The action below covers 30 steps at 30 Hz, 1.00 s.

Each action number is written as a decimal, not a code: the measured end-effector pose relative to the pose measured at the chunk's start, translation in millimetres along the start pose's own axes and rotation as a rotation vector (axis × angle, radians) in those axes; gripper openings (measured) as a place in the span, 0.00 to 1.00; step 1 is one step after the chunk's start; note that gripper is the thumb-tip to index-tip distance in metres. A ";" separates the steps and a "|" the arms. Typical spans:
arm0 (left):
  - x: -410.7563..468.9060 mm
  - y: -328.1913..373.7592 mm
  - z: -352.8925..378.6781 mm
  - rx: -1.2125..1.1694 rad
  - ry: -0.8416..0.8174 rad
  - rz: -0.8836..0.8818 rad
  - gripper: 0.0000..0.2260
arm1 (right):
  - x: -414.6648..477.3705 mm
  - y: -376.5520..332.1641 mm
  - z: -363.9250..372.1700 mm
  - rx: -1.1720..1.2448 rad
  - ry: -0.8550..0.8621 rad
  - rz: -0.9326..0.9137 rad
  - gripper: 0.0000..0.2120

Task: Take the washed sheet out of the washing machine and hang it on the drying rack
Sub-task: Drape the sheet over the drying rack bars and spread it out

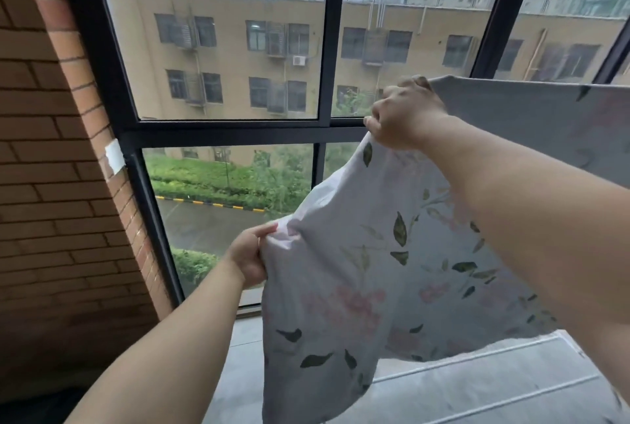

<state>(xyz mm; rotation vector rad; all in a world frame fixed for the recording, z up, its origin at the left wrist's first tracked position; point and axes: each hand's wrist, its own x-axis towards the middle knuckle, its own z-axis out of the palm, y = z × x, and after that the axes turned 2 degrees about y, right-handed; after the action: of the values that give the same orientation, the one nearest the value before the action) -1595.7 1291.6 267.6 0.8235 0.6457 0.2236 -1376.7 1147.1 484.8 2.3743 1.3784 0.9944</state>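
Hanging step: right hand [405, 113] and left hand [250, 258] each grip the sheet [358, 253] edge, spreading it. Next: likely drape it evenly over the rack; rack not identifiable.

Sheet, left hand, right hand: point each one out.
sheet [341, 287], head view, on the floral cloth hanging between the hands.
left hand [250, 258], head view, on the back of the hand gripping the sheet's lower edge.
right hand [405, 113], head view, on the back of the raised hand.
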 end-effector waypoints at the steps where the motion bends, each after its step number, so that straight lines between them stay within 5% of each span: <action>1: -1.7 12.0 1.3 -0.092 -0.024 0.068 0.15 | 0.3 -1.4 -0.8 -0.005 0.001 -0.002 0.26; 7: -28.3 101.2 -9.1 -0.356 0.021 0.359 0.15 | 2.5 -3.7 -3.2 0.000 -0.004 -0.017 0.27; 9: -46.6 121.8 -5.1 -0.247 0.040 0.252 0.12 | 2.5 -4.4 -2.2 0.000 0.011 -0.015 0.27; 13: -60.6 131.0 5.0 0.194 0.126 0.001 0.38 | 3.0 -5.1 0.4 0.012 0.022 0.010 0.29; 15: -69.5 125.8 18.6 0.324 0.156 -0.021 0.30 | 2.8 -4.2 0.6 0.018 0.018 0.010 0.29; 18: -79.2 123.8 36.9 0.307 0.141 0.139 0.14 | 1.2 -3.3 2.0 0.036 0.027 0.020 0.28; 22: -80.1 135.0 45.2 0.092 0.119 0.460 0.13 | 1.1 -5.4 0.8 0.044 0.043 0.032 0.26; 30: -93.2 185.7 35.1 0.319 0.352 0.951 0.07 | 10.6 -16.4 -0.5 0.228 0.132 0.113 0.24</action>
<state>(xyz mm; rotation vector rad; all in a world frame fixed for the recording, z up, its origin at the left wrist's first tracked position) -1636.8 1354.9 464.4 1.3801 0.5788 1.1692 -1384.7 1164.6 481.7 2.6194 1.4899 1.0944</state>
